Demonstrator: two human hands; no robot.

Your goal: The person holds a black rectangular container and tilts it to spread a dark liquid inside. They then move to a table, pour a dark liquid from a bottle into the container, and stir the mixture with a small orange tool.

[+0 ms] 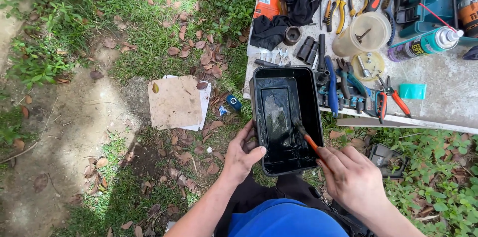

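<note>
Black plastic tray (287,117) rests on grass, its far end against the tool-strewn board (448,92). Left hand (242,155) clamps the near-left rim, thumb over the edge, which steadies the tray. Right hand (351,177) is closed around an orange-handled brush (306,137), bristles down on the dark, wet tray floor.

Person seen from above: bare forearms without sleeves, left hand (242,153) and right hand (351,176) ungloved, wearing a bright blue shirt (284,219) over black trousers (259,192).
</note>
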